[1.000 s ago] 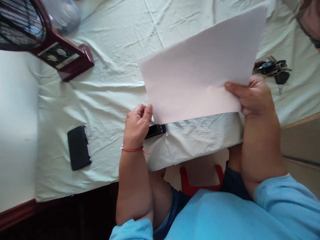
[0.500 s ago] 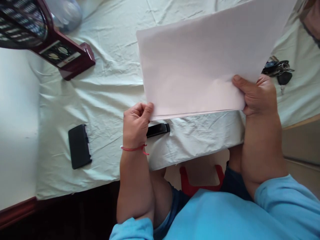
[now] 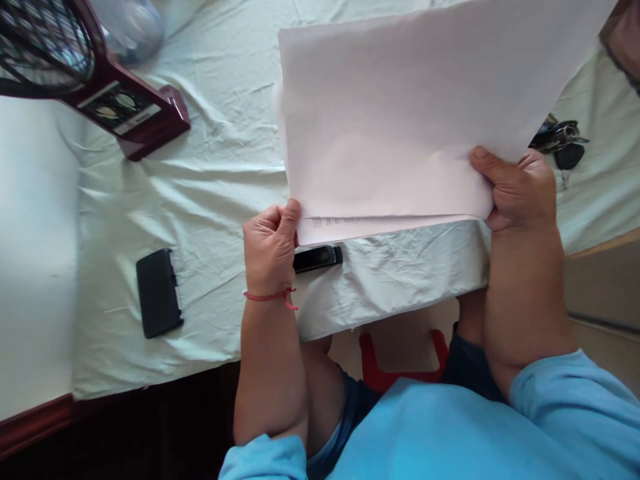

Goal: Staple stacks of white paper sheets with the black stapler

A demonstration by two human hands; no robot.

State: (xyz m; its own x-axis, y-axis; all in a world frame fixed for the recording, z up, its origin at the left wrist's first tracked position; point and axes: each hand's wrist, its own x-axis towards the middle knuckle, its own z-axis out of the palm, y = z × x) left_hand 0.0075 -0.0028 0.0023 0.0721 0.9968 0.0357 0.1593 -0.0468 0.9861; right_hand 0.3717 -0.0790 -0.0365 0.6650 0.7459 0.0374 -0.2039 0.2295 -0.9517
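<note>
White sheets of paper (image 3: 390, 127) are held between my two hands above the cloth-covered table. My left hand (image 3: 270, 243) pinches their lower left corner between thumb and curled fingers. On the right side, my right hand (image 3: 520, 190) grips the sheets with the thumb on top and the other fingers hidden underneath. The top sheet is blank. Below its lower edge shows a strip of another sheet (image 3: 330, 230) with faint print at the left. Just under the papers, beside my left hand, lies a narrow black glossy object (image 3: 317, 259), partly hidden by the hand.
A dark red racket-shaped device (image 3: 135, 113) with a black grille lies at upper left, near a clear plastic item (image 3: 133, 30). A black flat case (image 3: 159, 293) rests at left. Keys (image 3: 567, 143) lie at right, partly under the papers. Pale green cloth (image 3: 225, 160) covers the table.
The top sheet's left side has shifted upward, away from the sheet beneath, so a strip with print now shows. My left hand has moved slightly left; my right hand has barely moved.
</note>
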